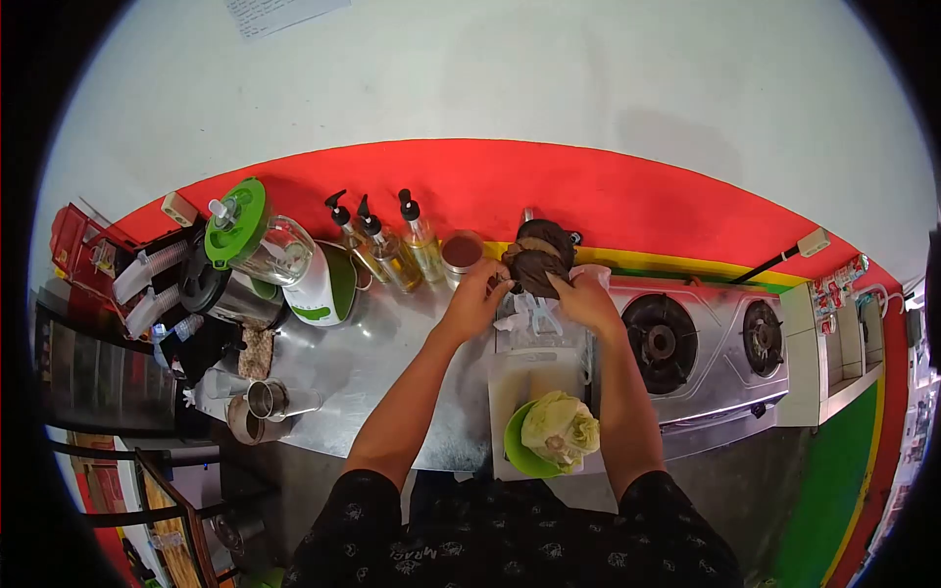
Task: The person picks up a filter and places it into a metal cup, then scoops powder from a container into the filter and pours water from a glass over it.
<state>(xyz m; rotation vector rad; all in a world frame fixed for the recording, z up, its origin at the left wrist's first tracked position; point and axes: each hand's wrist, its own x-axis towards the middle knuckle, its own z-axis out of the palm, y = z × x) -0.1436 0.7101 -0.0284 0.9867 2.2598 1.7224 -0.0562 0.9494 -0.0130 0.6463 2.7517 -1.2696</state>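
Observation:
Both my hands reach to the back of the steel counter (372, 372) and grip a dark brown crumpled bag-like bundle (539, 257) against the red wall. My left hand (475, 299) holds its left side. My right hand (585, 297) holds its right side, over clear plastic wrapping (534, 314). Nearer to me, a pale green cabbage (559, 431) sits in a green bowl (517, 453) on a white cutting board (524, 382).
Three oil bottles with black pumps (390, 250) and a brown-lidded jar (461, 253) stand left of the bundle. A green-and-white blender (284, 260), metal cups (265, 400) and tubes sit at the counter's left end. A two-burner gas stove (701, 343) lies to the right.

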